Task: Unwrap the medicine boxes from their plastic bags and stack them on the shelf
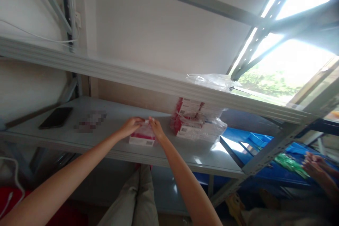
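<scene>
A small white and magenta box lies on the grey metal shelf in front of me, with what looks like clear plastic wrap over its top. My left hand is at the box's far left side, its fingers pinched at the plastic above it. From the right, my right hand pinches the same plastic, its fingertips close to those of the left. The exact finger contact is small and slightly blurred. To the right stand stacked boxes of the same colours, wrapped in clear plastic.
A dark phone and a pixelated item lie on the shelf to the left. An upper shelf crosses above, with a clear plastic bag on it. At right, another person's hands are near green packets on a blue surface.
</scene>
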Motion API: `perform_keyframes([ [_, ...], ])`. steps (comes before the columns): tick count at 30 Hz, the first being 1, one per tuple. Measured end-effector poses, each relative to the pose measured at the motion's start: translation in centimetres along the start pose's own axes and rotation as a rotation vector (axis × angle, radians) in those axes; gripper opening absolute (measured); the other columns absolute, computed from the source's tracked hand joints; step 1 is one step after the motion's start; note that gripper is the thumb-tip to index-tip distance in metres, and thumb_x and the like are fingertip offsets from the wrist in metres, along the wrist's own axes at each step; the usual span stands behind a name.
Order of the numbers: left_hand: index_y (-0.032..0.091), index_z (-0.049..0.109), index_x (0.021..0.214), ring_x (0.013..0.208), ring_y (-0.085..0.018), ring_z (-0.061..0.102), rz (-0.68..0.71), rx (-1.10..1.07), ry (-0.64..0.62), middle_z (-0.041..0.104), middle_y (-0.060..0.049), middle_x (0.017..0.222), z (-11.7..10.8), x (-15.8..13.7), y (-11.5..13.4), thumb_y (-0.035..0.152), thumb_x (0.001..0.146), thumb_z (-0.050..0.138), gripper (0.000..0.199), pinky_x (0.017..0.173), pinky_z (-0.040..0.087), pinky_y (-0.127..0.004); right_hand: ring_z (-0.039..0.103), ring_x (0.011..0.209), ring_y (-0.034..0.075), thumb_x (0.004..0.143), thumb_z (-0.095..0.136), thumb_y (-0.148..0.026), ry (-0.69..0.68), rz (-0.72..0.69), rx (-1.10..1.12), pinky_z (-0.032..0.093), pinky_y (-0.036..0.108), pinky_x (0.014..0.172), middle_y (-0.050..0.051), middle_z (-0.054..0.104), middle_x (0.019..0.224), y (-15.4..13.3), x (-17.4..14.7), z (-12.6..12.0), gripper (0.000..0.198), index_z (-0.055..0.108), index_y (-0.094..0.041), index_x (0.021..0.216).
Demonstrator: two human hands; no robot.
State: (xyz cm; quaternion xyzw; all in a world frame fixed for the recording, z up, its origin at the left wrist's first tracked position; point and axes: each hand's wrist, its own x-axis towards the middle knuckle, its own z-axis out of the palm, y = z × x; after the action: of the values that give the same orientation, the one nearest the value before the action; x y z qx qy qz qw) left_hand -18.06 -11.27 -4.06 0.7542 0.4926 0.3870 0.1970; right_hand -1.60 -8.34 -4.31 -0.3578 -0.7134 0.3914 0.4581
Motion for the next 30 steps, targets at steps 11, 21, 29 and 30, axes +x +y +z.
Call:
perform_keyframes([
  [11,0.014,0.063,0.083,0.085,-0.02,0.061,-0.149,-0.246,-0.021,0.067,-0.008,0.082,-1.1,-0.5,-0.2,0.029,0.082,0.038,0.029,0.08,0.047,-0.034,0.061,0.073,0.015,0.087,0.048,-0.016,-0.215,-0.322,-0.392,0.044,0.028,0.074,0.004,0.068,0.083,-1.9,-0.7,-1.1,0.026,0.073,-0.021,0.087],
  [21,0.015,0.068,0.097,0.081,-0.018,0.065,-0.084,-0.308,-0.07,0.071,-0.009,0.097,-0.7,1.2,-1.5,0.021,0.067,0.063,0.031,0.073,0.052,-0.031,0.06,0.083,0.018,0.088,0.049,-0.015,-0.099,-0.342,-0.689,0.041,0.025,0.073,0.006,0.067,0.094,-0.9,-0.8,0.8,0.019,0.065,-0.023,0.091],
  [29,0.015,0.072,0.081,0.079,-0.02,0.067,-0.04,0.039,0.136,0.073,-0.01,0.086,-1.5,-0.1,-0.6,0.015,0.078,0.053,0.019,0.08,0.05,-0.033,0.056,0.091,0.021,0.084,0.055,-0.018,0.031,-0.355,-0.666,0.037,0.029,0.084,0.007,0.069,0.085,-0.9,-0.8,1.0,0.015,0.066,-0.024,0.076],
  [30,0.015,0.072,0.082,0.081,-0.02,0.066,0.002,0.13,0.134,0.073,-0.009,0.086,-1.9,-0.5,-0.3,0.016,0.08,0.051,0.021,0.082,0.049,-0.034,0.055,0.095,0.021,0.084,0.055,-0.018,0.061,-0.347,-0.636,0.037,0.03,0.086,0.006,0.069,0.089,-0.9,-1.0,0.9,0.015,0.066,-0.024,0.077],
])
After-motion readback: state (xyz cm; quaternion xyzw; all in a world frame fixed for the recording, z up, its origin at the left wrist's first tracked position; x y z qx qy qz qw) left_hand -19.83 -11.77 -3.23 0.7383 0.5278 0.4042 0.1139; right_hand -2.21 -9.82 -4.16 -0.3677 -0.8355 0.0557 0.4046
